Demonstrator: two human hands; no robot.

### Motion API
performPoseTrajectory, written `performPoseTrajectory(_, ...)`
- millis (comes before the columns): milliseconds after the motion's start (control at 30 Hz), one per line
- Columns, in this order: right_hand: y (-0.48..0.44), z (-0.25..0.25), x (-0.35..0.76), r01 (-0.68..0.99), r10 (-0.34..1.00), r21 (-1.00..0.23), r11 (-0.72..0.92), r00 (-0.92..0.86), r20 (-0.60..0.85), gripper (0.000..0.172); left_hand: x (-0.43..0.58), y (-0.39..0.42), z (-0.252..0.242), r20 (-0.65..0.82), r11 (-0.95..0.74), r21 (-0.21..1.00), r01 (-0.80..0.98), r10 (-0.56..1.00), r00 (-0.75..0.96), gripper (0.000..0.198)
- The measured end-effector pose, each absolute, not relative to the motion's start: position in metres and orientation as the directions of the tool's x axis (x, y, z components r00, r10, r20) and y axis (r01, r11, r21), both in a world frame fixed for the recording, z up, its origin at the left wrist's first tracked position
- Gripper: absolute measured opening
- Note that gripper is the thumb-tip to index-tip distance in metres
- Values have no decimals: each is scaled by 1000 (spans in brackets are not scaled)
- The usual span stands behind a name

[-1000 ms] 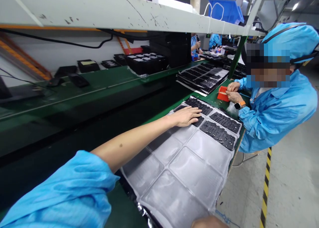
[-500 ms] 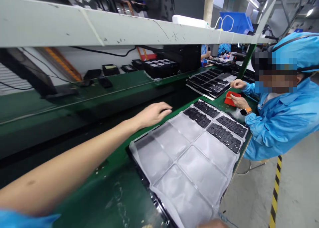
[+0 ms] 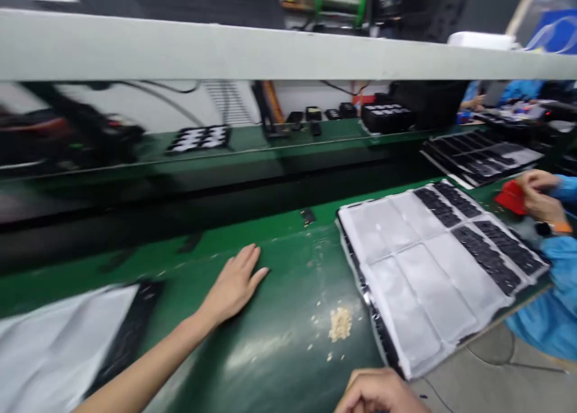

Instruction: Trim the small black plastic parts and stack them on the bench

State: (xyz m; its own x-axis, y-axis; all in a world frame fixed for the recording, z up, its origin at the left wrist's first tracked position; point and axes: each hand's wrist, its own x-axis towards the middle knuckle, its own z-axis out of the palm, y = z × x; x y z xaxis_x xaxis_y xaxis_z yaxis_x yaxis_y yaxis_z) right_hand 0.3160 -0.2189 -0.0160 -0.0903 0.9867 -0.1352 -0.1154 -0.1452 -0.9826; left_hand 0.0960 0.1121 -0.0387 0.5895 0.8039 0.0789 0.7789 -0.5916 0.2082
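Note:
My left hand [image 3: 235, 282] is over the green tabletop [image 3: 270, 317] with its fingers stretched out and nothing in them. It lies between two trays; whether it touches the surface I cannot tell. At the bottom edge my right hand [image 3: 376, 394] shows in part, its fingers curled in, and anything inside is hidden. A small heap of pale bits [image 3: 340, 324] lies above my right hand. To the right is a black tray lined with white film [image 3: 433, 275]. Rows of flat black parts [image 3: 487, 256] fill its far-right compartments; the other compartments show only film.
At lower left lies another film-covered tray [image 3: 67, 347]. Further right is a stack of trays [image 3: 478, 154], near a co-worker's hands [image 3: 541, 196] at a red object [image 3: 511, 196]. A white shelf beam [image 3: 270, 52] crosses above the bench. Small black parts [image 3: 308, 216] lie near the gap behind.
The view has swung left, bringing the pale heap and the left tray into sight. My left hand has moved away from beside the right-hand tray, and more of my right hand shows.

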Motion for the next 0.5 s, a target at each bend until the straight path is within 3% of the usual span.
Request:
performPoseTrajectory(233,-220,-12,290,-65,982,-989,-136,-138,-126,25,42,106,-34,89,-577,299,760,810,580,68)
performPoseTrajectory(367,-213,-6,276,61,990,-993,-100,-95,-106,30,4,87,-31,41,-646,332,687,738,674,71)
performPoseTrajectory(500,-201,0,265,184,992,-980,-75,-87,-93,24,-7,65,-41,35,-667,345,661,713,701,73)
